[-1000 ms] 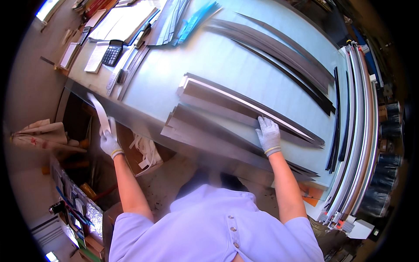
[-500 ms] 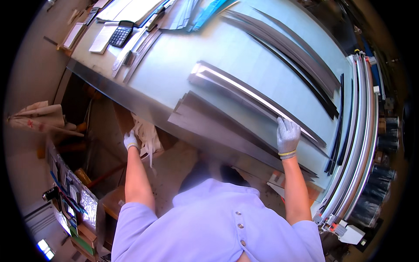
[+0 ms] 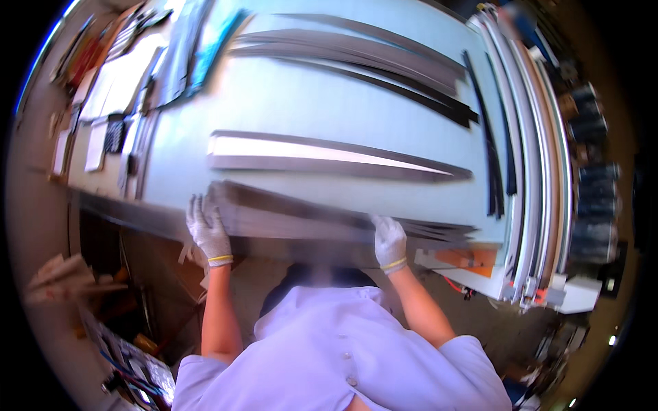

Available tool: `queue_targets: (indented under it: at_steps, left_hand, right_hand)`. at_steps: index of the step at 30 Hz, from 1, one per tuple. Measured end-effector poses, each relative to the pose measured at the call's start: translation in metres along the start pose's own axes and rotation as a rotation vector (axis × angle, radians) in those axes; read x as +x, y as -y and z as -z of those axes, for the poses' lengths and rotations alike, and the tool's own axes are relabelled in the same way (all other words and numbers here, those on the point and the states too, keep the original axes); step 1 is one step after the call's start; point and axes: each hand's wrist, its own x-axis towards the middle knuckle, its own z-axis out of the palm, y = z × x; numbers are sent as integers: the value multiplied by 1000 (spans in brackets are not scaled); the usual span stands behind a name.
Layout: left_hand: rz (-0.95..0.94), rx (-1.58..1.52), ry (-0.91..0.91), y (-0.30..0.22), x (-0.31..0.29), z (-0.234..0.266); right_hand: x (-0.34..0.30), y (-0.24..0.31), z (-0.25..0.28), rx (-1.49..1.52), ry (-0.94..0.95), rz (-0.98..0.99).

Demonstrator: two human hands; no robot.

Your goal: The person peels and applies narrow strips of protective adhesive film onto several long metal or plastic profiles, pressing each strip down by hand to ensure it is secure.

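Note:
Both hands wear pale gloves with yellow cuffs. My left hand (image 3: 208,227) has its fingers stretched out and apart, at the left end of a pile of long grey strips (image 3: 295,209) along the table's near edge. Over the right part of this pile, my right hand (image 3: 390,243) has its fingers drawn together at a strip; the exact hold is blurred. Just beyond the pile lies a tapering grey strip (image 3: 288,163) with a bright white band (image 3: 308,151) along its middle.
Farther back on the pale table (image 3: 329,113) lie more grey strips (image 3: 356,51) and black strips (image 3: 404,92). Papers (image 3: 123,82) and a calculator (image 3: 114,135) are at the left. Long rails (image 3: 531,151) run along the right edge. A beige cloth (image 3: 68,281) hangs at lower left.
My left hand has come up from below the table edge to the near pile. My right hand has left the white-banded strip for the near pile. The view has turned.

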Motion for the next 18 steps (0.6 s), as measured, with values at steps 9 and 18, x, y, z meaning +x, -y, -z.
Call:
queue_targets:
  at_steps: [9,18]
  left_hand:
    - [-668,-44,667,-186,-47,-133]
    - [-842,118,855,-267,-85,-212]
  right_hand:
    - [3,-189,4,252,-517,-824]
    - [39,-284,8,310,-588,-838]
